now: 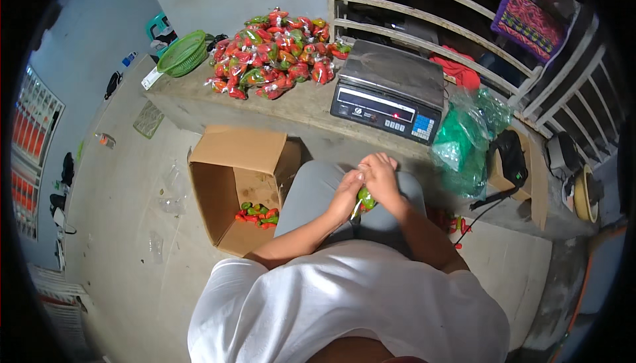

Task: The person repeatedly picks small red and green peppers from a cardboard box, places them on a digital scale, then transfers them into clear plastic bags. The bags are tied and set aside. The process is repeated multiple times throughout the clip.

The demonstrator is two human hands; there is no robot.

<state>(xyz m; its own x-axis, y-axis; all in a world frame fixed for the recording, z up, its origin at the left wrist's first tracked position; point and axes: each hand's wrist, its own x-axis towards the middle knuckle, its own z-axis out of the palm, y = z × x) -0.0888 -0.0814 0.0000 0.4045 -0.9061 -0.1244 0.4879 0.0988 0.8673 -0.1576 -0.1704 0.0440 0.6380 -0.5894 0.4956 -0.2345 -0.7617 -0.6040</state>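
Note:
Over my lap, both hands meet at the top of a small clear plastic bag of green and red peppers (364,199). The thumb and fingers of my left hand (346,193) are closed on the bag's upper end. My right hand (380,179) is closed beside it, its fingers curled over the same end; the exact grip is partly hidden. The bag hangs down between my wrists. Ahead, on a concrete ledge (291,106), lie a heap of bagged red and green peppers (268,55) and a digital scale (391,91).
Left of my legs, an open cardboard box (218,194) holds loose peppers (257,214). A green basket (183,53) sits at the ledge's left end. Green plastic bags (460,141) hang at the right near a black bag (509,157). More peppers (457,226) lie right of my legs.

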